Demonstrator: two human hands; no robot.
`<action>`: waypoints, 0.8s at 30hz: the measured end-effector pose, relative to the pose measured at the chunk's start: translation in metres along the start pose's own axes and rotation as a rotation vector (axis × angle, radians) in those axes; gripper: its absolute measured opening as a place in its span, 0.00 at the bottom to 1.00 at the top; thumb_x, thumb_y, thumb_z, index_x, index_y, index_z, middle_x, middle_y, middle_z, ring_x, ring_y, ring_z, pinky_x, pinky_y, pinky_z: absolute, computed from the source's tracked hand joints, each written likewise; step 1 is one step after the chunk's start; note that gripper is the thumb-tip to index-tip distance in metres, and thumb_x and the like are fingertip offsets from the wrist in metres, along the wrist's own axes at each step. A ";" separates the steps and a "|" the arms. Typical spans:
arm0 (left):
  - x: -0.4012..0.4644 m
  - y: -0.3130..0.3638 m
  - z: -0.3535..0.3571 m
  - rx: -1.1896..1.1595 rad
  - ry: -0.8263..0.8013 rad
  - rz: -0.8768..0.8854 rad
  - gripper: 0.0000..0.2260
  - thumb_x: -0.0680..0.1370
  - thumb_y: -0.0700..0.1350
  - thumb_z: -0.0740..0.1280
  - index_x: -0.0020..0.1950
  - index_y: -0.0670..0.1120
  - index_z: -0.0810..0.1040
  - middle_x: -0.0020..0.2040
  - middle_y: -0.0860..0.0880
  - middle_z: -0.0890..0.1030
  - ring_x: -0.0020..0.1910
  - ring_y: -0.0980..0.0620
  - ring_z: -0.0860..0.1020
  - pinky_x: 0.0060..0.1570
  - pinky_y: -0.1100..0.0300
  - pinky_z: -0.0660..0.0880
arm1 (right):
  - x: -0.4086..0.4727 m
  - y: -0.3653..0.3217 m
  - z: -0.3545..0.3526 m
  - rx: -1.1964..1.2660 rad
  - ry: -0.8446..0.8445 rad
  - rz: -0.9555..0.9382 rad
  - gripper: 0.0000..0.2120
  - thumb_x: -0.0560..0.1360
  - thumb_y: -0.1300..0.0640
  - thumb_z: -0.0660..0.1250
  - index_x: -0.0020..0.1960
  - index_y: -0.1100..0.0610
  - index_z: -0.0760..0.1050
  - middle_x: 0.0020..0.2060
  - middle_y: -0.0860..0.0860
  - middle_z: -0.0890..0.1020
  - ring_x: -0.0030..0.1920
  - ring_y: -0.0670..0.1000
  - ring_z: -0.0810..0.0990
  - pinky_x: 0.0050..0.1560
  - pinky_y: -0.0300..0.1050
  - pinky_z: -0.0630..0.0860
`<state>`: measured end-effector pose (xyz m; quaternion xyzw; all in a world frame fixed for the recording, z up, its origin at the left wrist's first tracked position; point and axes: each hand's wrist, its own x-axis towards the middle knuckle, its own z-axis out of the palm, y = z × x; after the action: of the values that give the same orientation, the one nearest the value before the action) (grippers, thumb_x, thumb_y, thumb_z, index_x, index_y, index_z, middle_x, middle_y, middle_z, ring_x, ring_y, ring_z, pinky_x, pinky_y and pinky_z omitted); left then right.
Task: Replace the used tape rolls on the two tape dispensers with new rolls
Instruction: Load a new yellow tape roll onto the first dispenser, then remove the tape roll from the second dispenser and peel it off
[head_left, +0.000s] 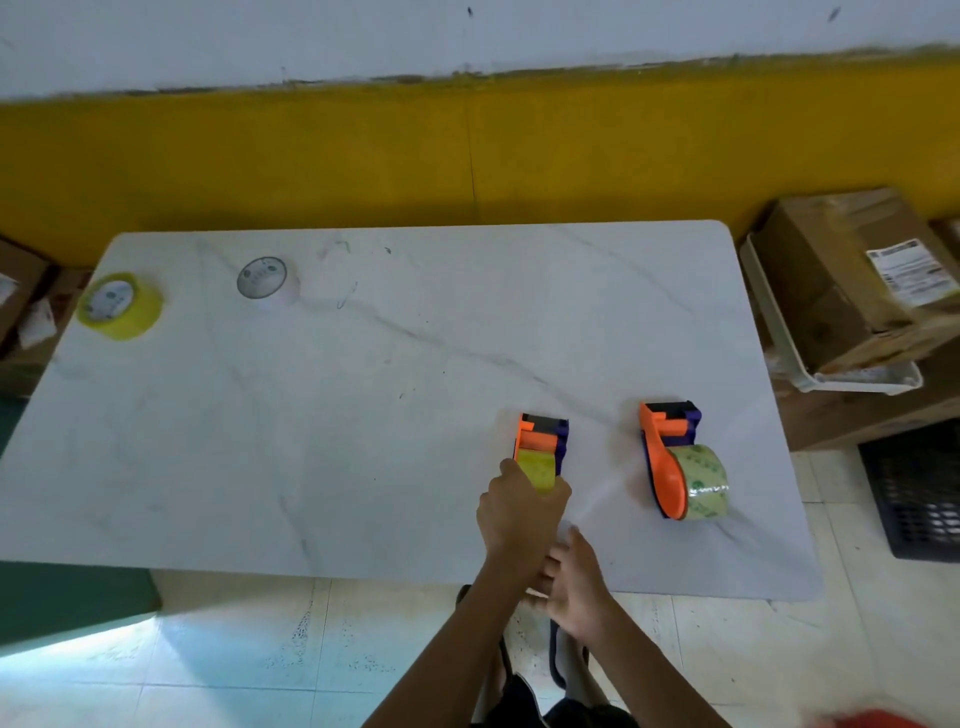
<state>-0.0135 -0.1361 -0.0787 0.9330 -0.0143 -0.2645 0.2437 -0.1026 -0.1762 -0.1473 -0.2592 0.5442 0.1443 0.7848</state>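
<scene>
White marble-pattern desk (363, 415) fills the centre of the frame, yellow-and-white wall (467, 145) behind it along the top. Cardboard box (852, 280) in a white tray (810, 382) at right edge, off the desk.

Two orange/purple tape dispensers in the lower-right part of the desk, apart from each other. Right dispenser (670, 452) lies on its side, clear tape roll (701, 483) still mounted, nothing touching it. Left dispenser (543, 439) sits left of it, a yellowish roll (537, 470) in it.

Left hand (519, 512) — grip closed around the near end of the left dispenser, fingers over the yellowish roll. Right hand (576, 582) just below it at the desk's near edge, touching the left forearm; blurred, can't tell if its grip is open or closed or what it holds.

Upper left of the desk: yellow tape roll (120, 306) at the corner, a whitish/clear roll (265, 280) to its right — both flat, well apart from the dispensers.
</scene>
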 end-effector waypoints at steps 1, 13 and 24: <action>0.000 0.000 0.000 0.000 0.000 -0.005 0.17 0.72 0.56 0.65 0.48 0.45 0.68 0.39 0.49 0.74 0.39 0.47 0.75 0.39 0.56 0.74 | -0.005 -0.005 -0.004 -0.052 0.060 -0.030 0.28 0.82 0.42 0.49 0.54 0.64 0.77 0.46 0.62 0.83 0.45 0.60 0.81 0.43 0.53 0.78; 0.005 0.024 -0.035 -0.107 -0.053 -0.004 0.33 0.73 0.64 0.65 0.66 0.41 0.64 0.61 0.42 0.71 0.61 0.41 0.73 0.52 0.49 0.72 | -0.043 -0.118 0.038 -0.543 0.242 -0.533 0.10 0.74 0.61 0.60 0.35 0.58 0.74 0.35 0.58 0.78 0.35 0.55 0.75 0.39 0.49 0.74; 0.005 0.138 -0.190 -0.220 0.116 0.433 0.20 0.79 0.50 0.61 0.68 0.41 0.70 0.65 0.41 0.75 0.62 0.42 0.75 0.59 0.47 0.73 | -0.168 -0.216 0.089 -0.695 0.142 -1.021 0.08 0.76 0.58 0.62 0.43 0.59 0.78 0.38 0.55 0.80 0.38 0.51 0.77 0.37 0.42 0.75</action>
<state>0.1002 -0.1734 0.1235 0.8897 -0.1709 -0.1522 0.3951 0.0156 -0.2946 0.0874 -0.7360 0.3236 -0.0980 0.5865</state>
